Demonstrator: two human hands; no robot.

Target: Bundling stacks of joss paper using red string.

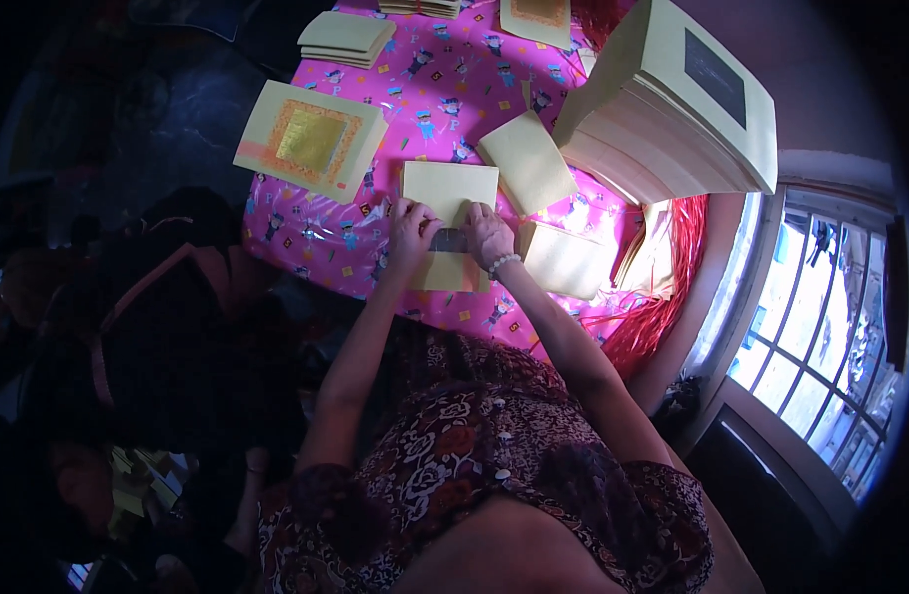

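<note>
A pale yellow paper sheet [450, 186] lies in front of me on the pink patterned tablecloth. A grey patch shows on the paper between my hands, and more yellow paper [444, 273] sticks out below them. My left hand [413, 228] is closed with its fingertips pinched at the sheet's left side. At the right side, the curled fingers of my right hand [486, 236] grip the same sheet, and a pale beaded bracelet circles that wrist. My fingers partly hide the paper's edge, so whether it is one folded sheet or several layers I cannot tell.
A tall paper stack [662, 119] with a grey patch on top leans at right. Yellow papers [528, 163] lie beside my right hand. Left is a sheet with a gold square [311, 137]; behind it, a small stack [345, 42]. Red strands [684, 257] hang at the right edge.
</note>
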